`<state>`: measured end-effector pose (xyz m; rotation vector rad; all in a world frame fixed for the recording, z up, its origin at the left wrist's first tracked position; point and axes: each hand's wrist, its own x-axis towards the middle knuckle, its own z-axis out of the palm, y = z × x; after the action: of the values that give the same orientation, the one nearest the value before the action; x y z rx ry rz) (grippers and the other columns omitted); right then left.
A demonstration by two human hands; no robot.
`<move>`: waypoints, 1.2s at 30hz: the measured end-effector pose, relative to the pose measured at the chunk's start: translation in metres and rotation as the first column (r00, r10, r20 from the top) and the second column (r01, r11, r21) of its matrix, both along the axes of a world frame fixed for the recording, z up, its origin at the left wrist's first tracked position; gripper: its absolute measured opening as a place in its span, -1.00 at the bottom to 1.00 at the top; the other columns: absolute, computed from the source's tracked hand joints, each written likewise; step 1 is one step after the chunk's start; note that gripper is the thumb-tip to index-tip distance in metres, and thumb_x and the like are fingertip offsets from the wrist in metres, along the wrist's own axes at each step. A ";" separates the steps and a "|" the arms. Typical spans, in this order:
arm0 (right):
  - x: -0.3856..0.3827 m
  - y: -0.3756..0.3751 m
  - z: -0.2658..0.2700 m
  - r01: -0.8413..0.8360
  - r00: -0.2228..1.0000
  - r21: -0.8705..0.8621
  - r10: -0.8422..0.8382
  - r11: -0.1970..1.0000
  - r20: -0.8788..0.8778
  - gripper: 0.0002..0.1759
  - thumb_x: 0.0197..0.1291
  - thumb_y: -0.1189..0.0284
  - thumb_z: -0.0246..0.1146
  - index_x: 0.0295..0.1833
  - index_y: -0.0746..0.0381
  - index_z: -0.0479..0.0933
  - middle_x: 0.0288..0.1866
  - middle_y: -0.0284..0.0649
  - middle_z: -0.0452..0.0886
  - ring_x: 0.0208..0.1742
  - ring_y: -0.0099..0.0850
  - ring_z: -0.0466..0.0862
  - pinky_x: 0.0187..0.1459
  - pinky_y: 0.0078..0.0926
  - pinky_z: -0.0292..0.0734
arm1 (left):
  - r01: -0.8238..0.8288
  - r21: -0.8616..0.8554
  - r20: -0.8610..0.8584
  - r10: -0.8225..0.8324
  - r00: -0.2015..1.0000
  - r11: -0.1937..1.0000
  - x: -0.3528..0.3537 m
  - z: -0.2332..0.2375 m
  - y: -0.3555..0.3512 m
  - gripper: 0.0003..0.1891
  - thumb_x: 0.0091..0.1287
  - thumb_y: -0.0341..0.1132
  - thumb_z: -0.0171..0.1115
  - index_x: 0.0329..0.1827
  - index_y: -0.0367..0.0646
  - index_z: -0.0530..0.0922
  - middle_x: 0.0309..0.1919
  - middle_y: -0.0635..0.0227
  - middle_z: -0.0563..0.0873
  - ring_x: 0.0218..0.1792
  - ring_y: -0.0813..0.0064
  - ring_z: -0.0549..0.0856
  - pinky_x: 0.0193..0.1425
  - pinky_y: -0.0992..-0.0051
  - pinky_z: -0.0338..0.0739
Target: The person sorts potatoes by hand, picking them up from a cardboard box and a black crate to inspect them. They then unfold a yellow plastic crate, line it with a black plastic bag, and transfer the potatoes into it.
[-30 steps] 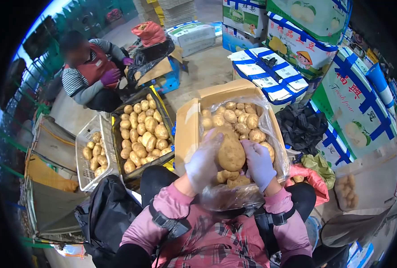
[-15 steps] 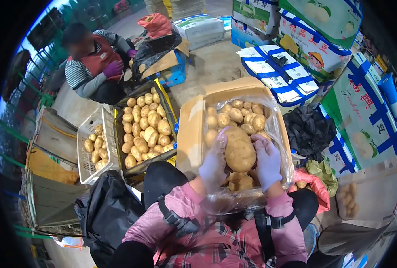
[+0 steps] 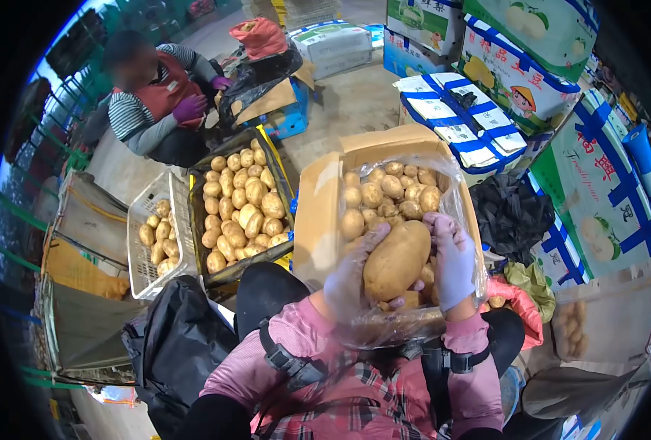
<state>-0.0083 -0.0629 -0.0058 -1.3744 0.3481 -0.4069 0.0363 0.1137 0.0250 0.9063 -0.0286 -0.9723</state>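
A large potato [image 3: 396, 262] lies tilted in my left hand [image 3: 351, 275], whose gloved fingers wrap round its left side and underside. My right hand [image 3: 451, 258], in a pale purple glove, is at the potato's right end. Its fingers are curled together, and what they pinch, if anything, is hidden. Both hands are over an open cardboard box [image 3: 316, 220] lined with clear plastic [image 3: 466, 220]. Several smaller potatoes [image 3: 391, 186] fill the box's far part.
Left of the box stand a black-lined crate of potatoes [image 3: 243, 198] and a white plastic basket [image 3: 138, 246]. A co-worker [image 3: 153, 103] in purple gloves squats beyond them. Taped cartons [image 3: 461, 117] are stacked at right, near a black plastic bag [image 3: 511, 213].
The potato has turned from upright to tilted, its top leaning right. My right hand has shifted right, fingers now curled. The left hand still supports the potato.
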 end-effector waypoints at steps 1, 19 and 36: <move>-0.001 0.002 0.005 -0.015 0.999 0.072 0.012 0.997 0.033 -0.66 0.47 0.39 0.18 0.22 0.36 0.52 0.03 -0.15 0.68 0.05 -0.43 0.65 0.14 -0.52 0.53 | 0.010 -0.050 -0.029 -0.011 1.000 0.999 0.001 0.000 0.001 -0.40 0.41 -0.16 0.27 0.45 -0.21 0.34 0.19 0.13 0.63 0.11 0.29 0.70 0.15 0.36 0.63; -0.014 0.021 -0.027 -0.196 0.956 -0.343 0.101 0.919 -0.275 -0.78 0.43 0.44 0.18 0.00 0.38 0.61 -0.20 -0.23 0.70 -0.29 -0.49 0.66 -0.19 -0.58 0.58 | -0.202 -0.394 -0.074 0.189 0.979 0.896 0.030 0.072 0.145 -0.35 0.40 0.07 0.20 0.41 -0.17 0.37 0.04 0.09 0.70 -0.15 0.21 0.79 -0.21 0.27 0.76; -0.020 0.108 -0.075 -0.363 0.911 -0.919 0.265 0.152 -0.316 -0.80 0.27 0.48 0.27 -0.01 0.24 0.62 -0.19 -0.15 0.72 -0.26 -0.10 0.67 -0.18 -0.20 0.57 | -0.675 0.732 0.636 -0.445 0.631 0.089 0.294 -0.177 0.368 -0.15 0.16 -0.16 0.41 0.54 -0.11 0.26 0.44 0.06 0.41 0.44 0.12 0.42 0.49 0.19 0.31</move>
<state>-0.0279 0.0454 -0.0808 -2.7080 -0.2639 -0.1676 0.3307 0.4817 -0.1516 2.6671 0.0101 -0.0878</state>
